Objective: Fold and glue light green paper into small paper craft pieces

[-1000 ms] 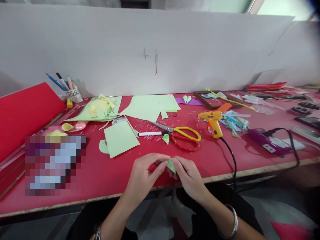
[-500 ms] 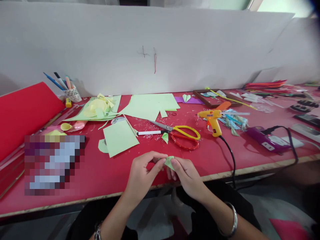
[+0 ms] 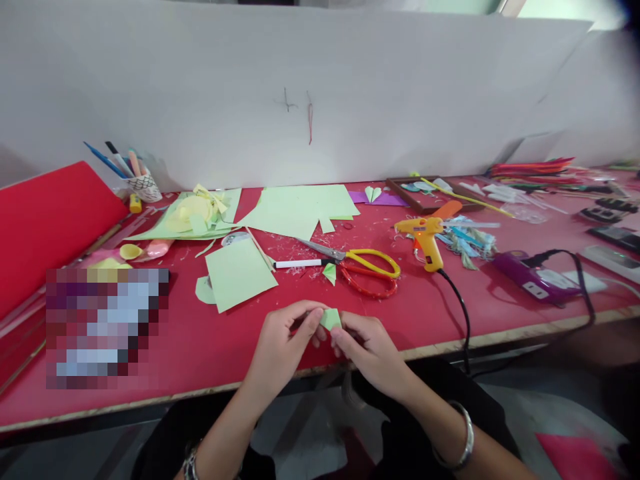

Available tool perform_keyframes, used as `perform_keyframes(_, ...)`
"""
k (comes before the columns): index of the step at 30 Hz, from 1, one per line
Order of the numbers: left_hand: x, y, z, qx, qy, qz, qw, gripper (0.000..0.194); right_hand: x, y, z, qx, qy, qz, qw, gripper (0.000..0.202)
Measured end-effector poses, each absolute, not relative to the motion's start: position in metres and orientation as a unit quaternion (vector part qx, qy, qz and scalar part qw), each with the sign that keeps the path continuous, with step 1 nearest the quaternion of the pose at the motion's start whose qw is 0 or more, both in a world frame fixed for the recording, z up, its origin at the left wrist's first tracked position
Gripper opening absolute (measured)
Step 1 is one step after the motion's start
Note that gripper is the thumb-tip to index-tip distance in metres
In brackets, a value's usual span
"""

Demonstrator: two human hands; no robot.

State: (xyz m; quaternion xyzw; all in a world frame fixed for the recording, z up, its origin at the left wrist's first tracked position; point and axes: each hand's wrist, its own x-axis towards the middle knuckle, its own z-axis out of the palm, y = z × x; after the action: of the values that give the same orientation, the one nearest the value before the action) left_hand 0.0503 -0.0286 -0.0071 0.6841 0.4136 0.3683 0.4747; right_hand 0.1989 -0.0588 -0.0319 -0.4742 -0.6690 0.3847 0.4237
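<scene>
A small light green paper piece (image 3: 331, 319) is held between both hands near the table's front edge. My left hand (image 3: 289, 333) pinches its left side between thumb and fingers. On the right side, my right hand (image 3: 369, 343) grips the lower corner with its thumb on top. Just beyond the hands lie scissors (image 3: 370, 263) with one yellow and one red handle, a white marker (image 3: 300, 264) and a small folded green piece (image 3: 330, 273). A green paper square (image 3: 241, 275) rests to the left.
On the red table (image 3: 200, 353), a yellow glue gun (image 3: 425, 240) with a black cord and a purple power strip (image 3: 535, 277) lie right. A pen cup (image 3: 145, 185) and red board (image 3: 55, 223) are left. A white panel (image 3: 200, 100) rises behind.
The small green paper has been turned between the fingers and shows a flatter, squarer face, slightly further left. Both hands have shifted a little; the right thumb is now at the lower corner.
</scene>
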Motion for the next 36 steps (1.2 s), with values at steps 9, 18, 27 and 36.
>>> perform_keyframes(9,0.0507,-0.0299,-0.0086,0.661,0.43,0.398,0.469,0.021,0.1968,-0.0592,-0.0351,-0.489,-0.677,0.355,0.42,0.035)
perform_keyframes(18,0.0515,-0.029,-0.0079,0.645,0.432,0.396,0.49,0.021,0.1971,-0.0591,-0.0338,-0.497,-0.677,0.358,0.407,0.034)
perform_keyframes(27,0.051,-0.0297,-0.0086,0.652,0.435,0.401,0.475,0.023,0.1949,-0.0603,-0.0387,-0.514,-0.715,0.245,0.406,0.03)
perform_keyframes(36,0.0515,-0.0294,-0.0085,0.637,0.418,0.396,0.513,0.019,0.1982,-0.0618,-0.0334,-0.455,-0.66,0.439,0.406,0.043)
